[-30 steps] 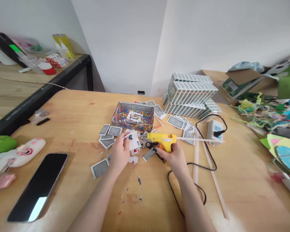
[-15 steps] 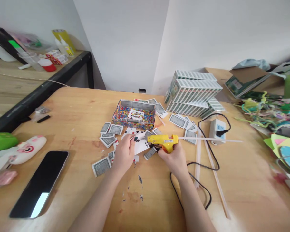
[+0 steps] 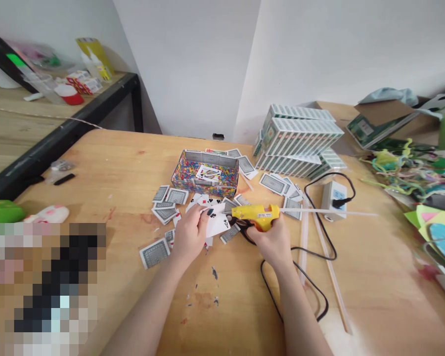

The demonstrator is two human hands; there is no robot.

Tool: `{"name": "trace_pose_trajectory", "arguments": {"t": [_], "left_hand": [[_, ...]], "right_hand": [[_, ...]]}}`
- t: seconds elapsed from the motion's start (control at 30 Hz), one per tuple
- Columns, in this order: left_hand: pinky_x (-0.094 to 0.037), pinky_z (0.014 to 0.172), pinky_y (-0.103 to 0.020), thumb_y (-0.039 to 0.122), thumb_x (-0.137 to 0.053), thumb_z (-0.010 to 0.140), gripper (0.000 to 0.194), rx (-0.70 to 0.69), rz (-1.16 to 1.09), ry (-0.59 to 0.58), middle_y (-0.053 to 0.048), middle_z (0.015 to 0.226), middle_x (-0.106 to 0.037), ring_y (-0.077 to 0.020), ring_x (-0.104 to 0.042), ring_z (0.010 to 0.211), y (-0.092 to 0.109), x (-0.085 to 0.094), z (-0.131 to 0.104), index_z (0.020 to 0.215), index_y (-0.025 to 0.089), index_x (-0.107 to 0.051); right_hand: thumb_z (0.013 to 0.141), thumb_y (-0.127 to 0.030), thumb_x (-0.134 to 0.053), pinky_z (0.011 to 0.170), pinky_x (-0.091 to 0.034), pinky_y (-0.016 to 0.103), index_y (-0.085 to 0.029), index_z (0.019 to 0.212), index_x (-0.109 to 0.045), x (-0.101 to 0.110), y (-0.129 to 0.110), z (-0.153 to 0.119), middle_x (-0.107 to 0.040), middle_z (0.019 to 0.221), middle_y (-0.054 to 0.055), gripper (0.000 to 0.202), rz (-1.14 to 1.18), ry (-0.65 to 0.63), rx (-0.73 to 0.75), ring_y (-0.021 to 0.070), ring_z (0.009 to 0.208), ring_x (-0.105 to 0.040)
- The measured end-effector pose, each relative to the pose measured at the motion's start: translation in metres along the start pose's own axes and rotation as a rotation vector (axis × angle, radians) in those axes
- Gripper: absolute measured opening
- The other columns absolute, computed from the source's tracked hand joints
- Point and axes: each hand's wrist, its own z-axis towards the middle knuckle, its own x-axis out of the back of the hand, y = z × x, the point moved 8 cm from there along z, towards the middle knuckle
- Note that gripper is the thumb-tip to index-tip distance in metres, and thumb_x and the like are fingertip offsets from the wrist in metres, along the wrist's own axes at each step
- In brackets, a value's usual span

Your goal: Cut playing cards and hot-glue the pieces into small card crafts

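A white playing card [image 3: 218,225], an ace with a black suit mark, is pinched in my left hand [image 3: 191,230]. My right hand [image 3: 271,242] is wrapped round the handle of a yellow glue gun [image 3: 254,213], whose nozzle points left at the card. A long clear glue stick [image 3: 328,212] juts out of the back of the gun. Just behind my hands stands an open box [image 3: 203,189] with a multicoloured pattern, lined with grey card backs; one playing card [image 3: 208,173] lies inside it. Loose playing cards [image 3: 155,253] are scattered around.
Stacked green-and-white card boxes [image 3: 300,138] stand at the back right. A black cord [image 3: 335,249] loops to a white power strip [image 3: 333,198]. Spare glue sticks [image 3: 332,282] lie on the right. Pipe cleaners [image 3: 400,163] are heaped at the far right; a pixelated patch covers the lower left.
The glue gun has shifted slightly right with my right hand, its nozzle now by the card's upper edge. My left hand keeps the card, moved very little.
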Motion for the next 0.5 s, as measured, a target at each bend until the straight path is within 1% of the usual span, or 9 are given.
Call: {"name": "trace_pose_trajectory", "arguments": {"t": [0.13,0.3,0.5], "left_hand": [[-0.043,0.065,-0.024,0.023,-0.038,0.089,0.016,-0.020,0.001,0.008,-0.005,0.080,-0.062,-0.0160,-0.059,0.076,0.0023,0.0005,-0.0003,0.086,0.017,-0.053],[-0.041,0.060,-0.024,0.025,-0.037,0.089,0.019,-0.041,0.028,0.018,-0.004,0.072,-0.060,-0.0158,-0.059,0.069,0.0039,0.0008,-0.0015,0.083,0.017,-0.053],[-0.042,0.060,-0.024,0.025,-0.036,0.089,0.020,-0.048,0.029,0.005,-0.004,0.073,-0.061,-0.0154,-0.059,0.069,0.0031,-0.0010,-0.0024,0.084,0.017,-0.054]], "right_hand": [[0.056,-0.025,-0.061,0.054,-0.046,0.028,-0.016,0.096,-0.051,-0.0003,-0.0011,0.0002,-0.067,0.076,0.005,0.042,-0.031,-0.010,0.000,0.0222,0.064,-0.063],[0.057,-0.027,-0.060,0.053,-0.045,0.028,-0.016,0.097,-0.049,0.0008,0.0024,0.0004,-0.067,0.075,0.006,0.043,-0.100,0.008,-0.020,0.0220,0.060,-0.062],[0.057,-0.030,-0.058,0.051,-0.043,0.029,-0.014,0.095,-0.048,0.0024,0.0048,0.0002,-0.065,0.073,0.007,0.043,-0.184,0.023,-0.023,0.0226,0.059,-0.061]]}}
